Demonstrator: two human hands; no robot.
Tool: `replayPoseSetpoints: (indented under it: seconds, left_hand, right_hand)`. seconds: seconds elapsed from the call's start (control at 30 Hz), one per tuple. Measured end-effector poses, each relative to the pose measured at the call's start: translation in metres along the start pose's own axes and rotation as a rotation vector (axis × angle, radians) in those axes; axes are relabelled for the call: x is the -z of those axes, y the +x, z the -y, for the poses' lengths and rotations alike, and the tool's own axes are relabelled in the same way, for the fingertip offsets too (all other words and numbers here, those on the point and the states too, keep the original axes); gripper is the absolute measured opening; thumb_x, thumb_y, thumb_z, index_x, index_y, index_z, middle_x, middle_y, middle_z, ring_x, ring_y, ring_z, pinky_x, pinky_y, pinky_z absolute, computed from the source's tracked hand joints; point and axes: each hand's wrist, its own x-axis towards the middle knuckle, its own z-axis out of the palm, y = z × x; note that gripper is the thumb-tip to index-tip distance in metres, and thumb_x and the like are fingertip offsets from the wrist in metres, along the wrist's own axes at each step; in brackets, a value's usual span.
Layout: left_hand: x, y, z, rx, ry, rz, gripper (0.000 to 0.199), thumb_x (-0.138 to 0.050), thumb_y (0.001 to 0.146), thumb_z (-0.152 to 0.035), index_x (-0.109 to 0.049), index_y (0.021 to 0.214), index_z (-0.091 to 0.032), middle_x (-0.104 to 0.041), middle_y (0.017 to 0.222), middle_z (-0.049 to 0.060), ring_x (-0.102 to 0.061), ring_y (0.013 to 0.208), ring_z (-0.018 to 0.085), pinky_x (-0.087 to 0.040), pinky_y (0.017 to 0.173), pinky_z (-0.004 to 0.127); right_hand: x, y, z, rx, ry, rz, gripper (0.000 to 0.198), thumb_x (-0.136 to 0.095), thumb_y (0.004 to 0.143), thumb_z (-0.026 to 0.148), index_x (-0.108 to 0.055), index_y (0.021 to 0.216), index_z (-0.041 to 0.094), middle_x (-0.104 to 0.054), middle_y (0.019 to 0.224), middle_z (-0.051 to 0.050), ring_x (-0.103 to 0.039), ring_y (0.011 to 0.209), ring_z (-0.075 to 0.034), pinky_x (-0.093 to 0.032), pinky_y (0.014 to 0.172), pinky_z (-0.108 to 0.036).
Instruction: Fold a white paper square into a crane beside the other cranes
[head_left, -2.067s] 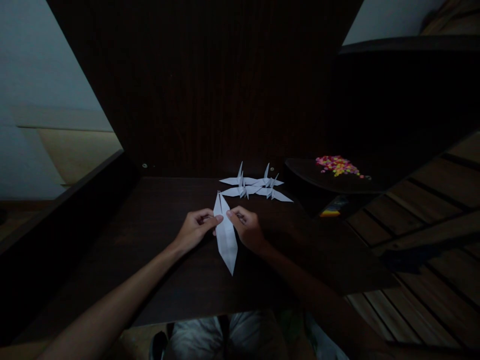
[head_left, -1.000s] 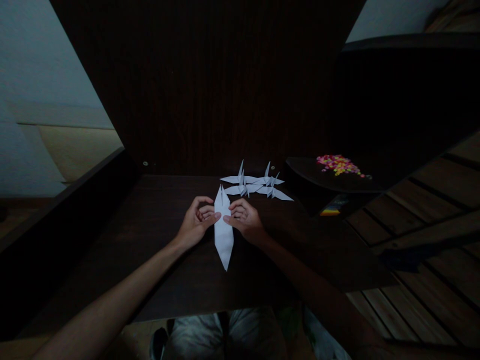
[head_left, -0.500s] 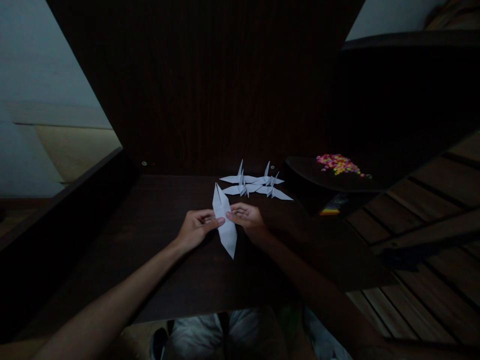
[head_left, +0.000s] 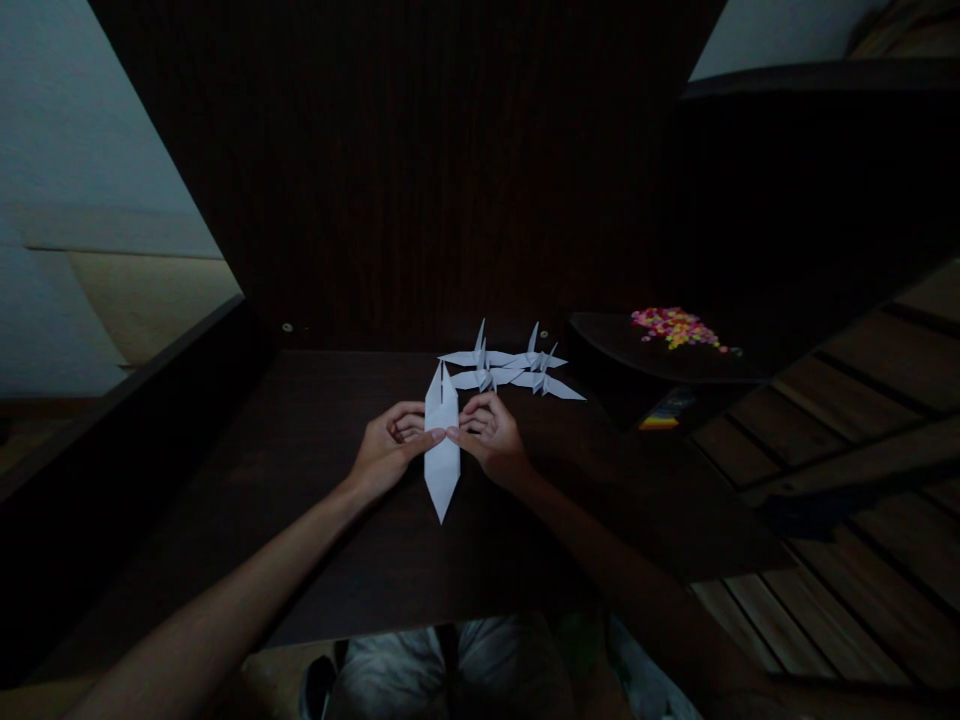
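Observation:
Between my two hands is a long folded sheet of white paper (head_left: 442, 480), pointed at its near end and split into two points at its far end. My left hand (head_left: 390, 440) pinches its left edge, thumb on top and fingers behind. From the right, my right hand (head_left: 491, 437) grips it the same way, its thumb tip close to the left one near the middle. Just beyond lie several white origami cranes (head_left: 540, 380) in a cluster, wings spread. The paper's far tip overlaps the nearest wing in view.
To the right, a small dark shelf (head_left: 600, 345) carries a pile of small colourful pieces (head_left: 675, 328). A dark upright panel (head_left: 420, 180) closes off the back of the desk (head_left: 337, 570). A low side board (head_left: 135, 390) runs along the left. Wooden slats (head_left: 847, 620) show at right.
The folded paper has turned from a slant to nearly straight up and down, its near tip swinging left. Both hands still hold it. The cranes have stayed put.

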Motion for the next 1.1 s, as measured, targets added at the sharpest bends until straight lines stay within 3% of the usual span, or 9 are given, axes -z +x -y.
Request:
replayPoseSetpoints:
  seconds: [0.13, 0.3, 0.43, 0.67, 0.93, 1.1]
  left_hand:
    - [0.001, 0.001, 0.001, -0.05, -0.041, -0.037, 0.039, -0.079, 0.062, -0.026, -0.057, 0.093, -0.019, -0.066, 0.066, -0.004, -0.062, 0.062, 0.012, -0.047, 0.061, 0.023]
    - [0.004, 0.003, 0.002, -0.02, -0.022, -0.044, 0.018, -0.072, 0.066, -0.023, -0.07, 0.08, -0.014, -0.07, 0.079, 0.004, -0.062, 0.074, 0.016, -0.046, 0.07, 0.026]
    - [0.006, 0.002, 0.0, 0.025, -0.13, 0.016, 0.028, -0.067, 0.061, -0.016, -0.072, 0.088, -0.013, -0.072, 0.083, 0.007, -0.063, 0.079, 0.019, -0.046, 0.073, 0.028]
    - [0.007, 0.001, -0.002, -0.001, -0.074, 0.034, 0.036, -0.075, 0.058, -0.018, -0.071, 0.093, -0.014, -0.072, 0.087, 0.007, -0.064, 0.081, 0.019, -0.047, 0.074, 0.029]
    - [0.008, 0.0, -0.003, -0.001, -0.09, 0.044, 0.036, -0.073, 0.06, -0.017, -0.071, 0.095, -0.014, -0.072, 0.087, 0.008, -0.065, 0.08, 0.019, -0.047, 0.073, 0.028]
    - [0.008, 0.001, -0.001, 0.012, -0.105, 0.047, 0.036, -0.074, 0.062, -0.02, -0.071, 0.097, -0.013, -0.073, 0.09, 0.009, -0.066, 0.084, 0.021, -0.048, 0.079, 0.031]
  right_hand:
    - [0.003, 0.002, 0.0, 0.013, -0.018, 0.046, 0.016, -0.071, 0.069, 0.025, -0.058, 0.076, 0.019, -0.06, 0.074, 0.001, -0.059, 0.07, -0.013, -0.046, 0.065, -0.025]
    - [0.008, 0.004, 0.003, -0.122, -0.012, 0.059, 0.015, -0.068, 0.07, 0.027, -0.069, 0.081, 0.018, -0.068, 0.08, -0.002, -0.061, 0.074, -0.016, -0.046, 0.068, -0.027]
    - [0.012, 0.004, 0.002, -0.161, 0.069, 0.078, 0.019, -0.066, 0.067, 0.022, -0.071, 0.085, 0.018, -0.067, 0.073, 0.0, -0.059, 0.069, -0.014, -0.044, 0.066, -0.026]
    - [0.013, 0.002, 0.006, -0.162, 0.093, 0.113, 0.025, -0.07, 0.064, 0.021, -0.071, 0.089, 0.019, -0.064, 0.073, 0.0, -0.058, 0.07, -0.014, -0.043, 0.066, -0.026]
    - [0.013, 0.002, 0.009, -0.157, 0.124, 0.119, 0.029, -0.068, 0.059, 0.016, -0.071, 0.088, 0.019, -0.065, 0.074, 0.0, -0.058, 0.072, -0.015, -0.043, 0.066, -0.026]
    - [0.014, 0.001, 0.007, -0.146, 0.128, 0.118, 0.027, -0.068, 0.064, 0.019, -0.07, 0.091, 0.019, -0.066, 0.08, -0.001, -0.059, 0.077, -0.016, -0.044, 0.069, -0.027]
